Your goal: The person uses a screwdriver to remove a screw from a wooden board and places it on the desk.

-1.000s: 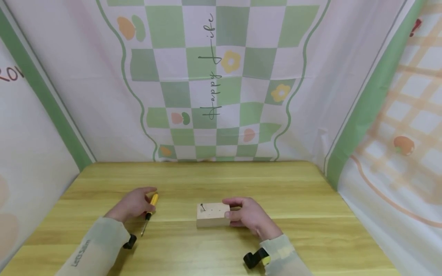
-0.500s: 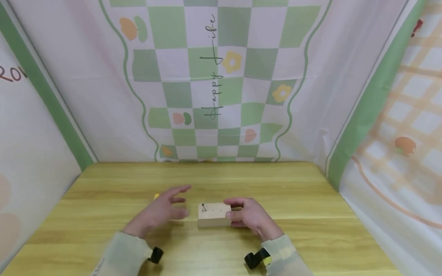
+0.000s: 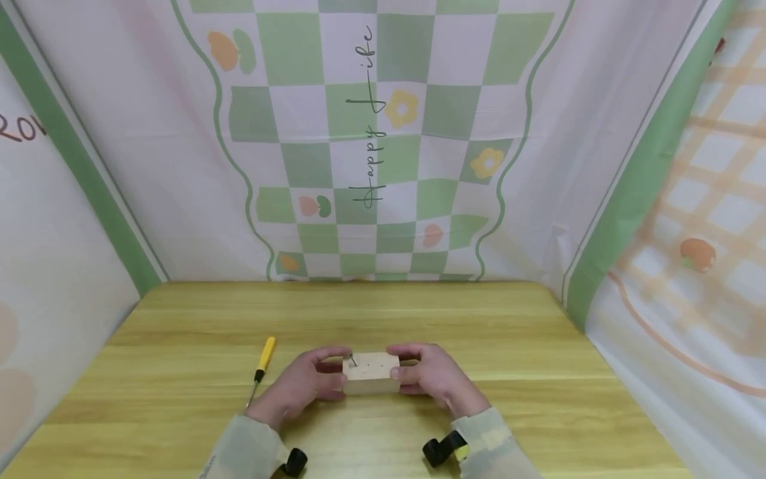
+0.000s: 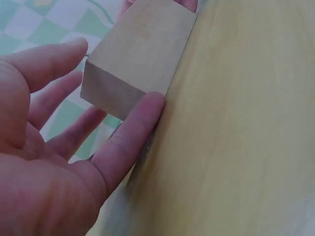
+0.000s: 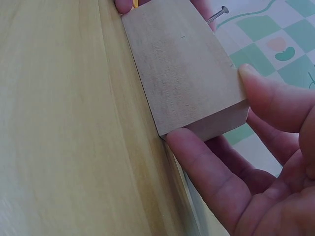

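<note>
A pale wooden block [image 3: 372, 384] lies on the table, with several small holes in its top. A screw [image 5: 217, 16] stands tilted out of the top near the left end. My right hand [image 3: 435, 374] grips the block's right end, thumb and fingers at its edges. At the left end, my left hand [image 3: 309, 380] holds the block between thumb and fingers; the left wrist view has one fingertip on its lower corner. Left of that hand lies a screwdriver [image 3: 266, 354] with a yellow and black handle, its tip end partly hidden behind the left wrist.
The wood-grain table [image 3: 479, 319] reaches back to a curtain [image 3: 395, 159] with green checks and flowers. More printed cloth [image 3: 676, 279] hangs along the right side. A black wrist camera [image 3: 439, 451] sits below the right hand, another [image 3: 294, 462] below the left.
My left hand has let go of the screwdriver, leaving it on the table, and has moved right to the block's left end. The right hand has stayed on the block.
</note>
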A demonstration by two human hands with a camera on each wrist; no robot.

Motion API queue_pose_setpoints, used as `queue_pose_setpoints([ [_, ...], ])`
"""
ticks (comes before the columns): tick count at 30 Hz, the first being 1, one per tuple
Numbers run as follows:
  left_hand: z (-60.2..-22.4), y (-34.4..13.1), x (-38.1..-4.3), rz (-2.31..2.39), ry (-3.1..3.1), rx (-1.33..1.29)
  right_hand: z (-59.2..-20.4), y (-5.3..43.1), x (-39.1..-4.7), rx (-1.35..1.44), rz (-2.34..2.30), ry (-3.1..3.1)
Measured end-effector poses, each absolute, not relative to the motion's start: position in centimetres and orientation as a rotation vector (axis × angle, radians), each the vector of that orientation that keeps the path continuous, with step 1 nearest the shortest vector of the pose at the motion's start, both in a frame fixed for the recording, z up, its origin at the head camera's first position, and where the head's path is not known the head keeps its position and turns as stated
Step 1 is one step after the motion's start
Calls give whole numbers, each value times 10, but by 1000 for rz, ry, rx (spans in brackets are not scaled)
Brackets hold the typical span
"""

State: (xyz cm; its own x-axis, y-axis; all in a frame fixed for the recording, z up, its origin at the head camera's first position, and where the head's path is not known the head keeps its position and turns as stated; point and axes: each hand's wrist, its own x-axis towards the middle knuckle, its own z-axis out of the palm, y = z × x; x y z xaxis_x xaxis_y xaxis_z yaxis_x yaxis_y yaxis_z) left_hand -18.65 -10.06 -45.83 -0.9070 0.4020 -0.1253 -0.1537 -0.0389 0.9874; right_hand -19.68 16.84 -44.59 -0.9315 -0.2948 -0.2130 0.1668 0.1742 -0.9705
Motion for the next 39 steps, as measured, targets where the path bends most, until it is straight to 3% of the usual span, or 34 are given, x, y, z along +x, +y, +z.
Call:
queue_pose_setpoints([
  [12, -462, -97, -186, 2004, 1919, 216, -431, 172, -202, -147, -1786, 2128],
  [22, -461, -96, -188, 1995, 1911, 179, -394, 182, -221, -133, -2231, 1910],
  [39, -463, -99, -188, 2023, 1877, 224, -410, 114, -211, -457, -1647, 2198],
])
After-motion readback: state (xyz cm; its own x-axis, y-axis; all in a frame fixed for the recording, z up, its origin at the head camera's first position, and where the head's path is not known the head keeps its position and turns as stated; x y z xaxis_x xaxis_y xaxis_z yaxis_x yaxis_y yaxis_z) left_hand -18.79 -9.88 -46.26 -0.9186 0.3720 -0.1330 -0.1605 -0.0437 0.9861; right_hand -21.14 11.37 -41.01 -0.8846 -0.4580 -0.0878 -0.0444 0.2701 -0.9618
